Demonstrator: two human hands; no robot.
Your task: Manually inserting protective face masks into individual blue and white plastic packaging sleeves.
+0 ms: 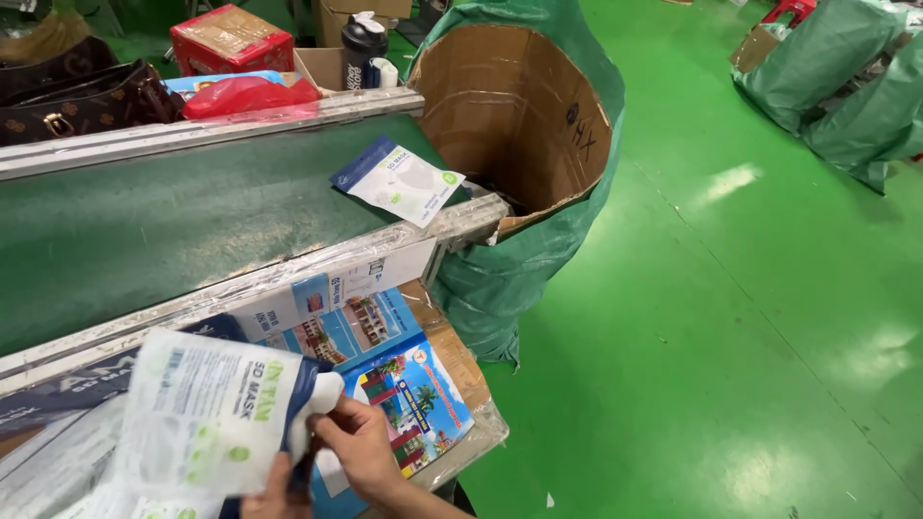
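Held packet: a white mask packet point(207, 418) with a dark blue edge and green print, in the lower left of the frame, held up over the near edge of the work surface.
Its long axis: tilted, running from the lower left up toward the right, with its right end folded or bunched where the fingers meet it.
Right hand point(361, 447): lower centre of the frame, just right of the packet; fingers curled narrow and pinched on the packet's right end, thumb side toward the packet.
Left hand point(274, 495): at the bottom edge, below the packet and touching the right hand; only a small part shows, so whether it grips the packet's lower edge or only supports it I cannot tell.
Nearer hand: the right hand has the clear hold; the packet lies to its left and slightly above.
Second packet: a like mask packet point(399, 181) lies flat on the green conveyor belt point(144, 231), upper centre of the frame, well apart from both hands, up and to the right of them.
Beyond the belt's end: a cardboard-lined green sack point(519, 125), open-mouthed, just beside the second packet.
Under the hands: colourful printed sheets point(404, 384) on a cardboard box point(461, 360), near the right hand.
Far side: handbags point(87, 96) and a red box point(231, 38) in the upper left.
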